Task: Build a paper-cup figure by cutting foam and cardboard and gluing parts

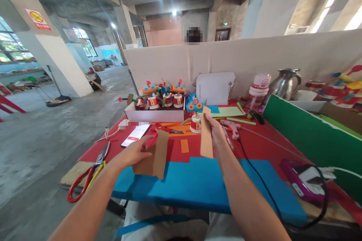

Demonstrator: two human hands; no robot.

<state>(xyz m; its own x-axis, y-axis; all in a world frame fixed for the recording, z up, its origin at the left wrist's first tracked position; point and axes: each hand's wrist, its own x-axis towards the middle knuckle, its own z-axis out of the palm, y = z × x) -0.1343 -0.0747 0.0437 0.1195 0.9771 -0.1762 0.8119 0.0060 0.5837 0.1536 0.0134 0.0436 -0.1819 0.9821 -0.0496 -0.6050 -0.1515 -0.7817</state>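
Observation:
My right hand (216,132) pinches a narrow strip of brown cardboard (206,139) by its right edge, holding it upright above the table. My left hand (136,153) has its fingers apart over a wider brown cardboard piece (158,156), which has a ragged lower edge; whether they touch is hard to see. Between the hands lies a small orange paper rectangle (184,146). Just behind the strip stands a paper-cup figure (195,123) with a blue head, orange ring eyes and spring-like arms, partly covered by the strip.
A white box (155,116) holds several similar figures. Around the hands are a phone (135,135), red-and-yellow-handled scissors (97,167), a utility knife (172,131), a hot glue gun (232,128) with its black cord, and a purple device (304,180). A green board (308,135) borders the right side.

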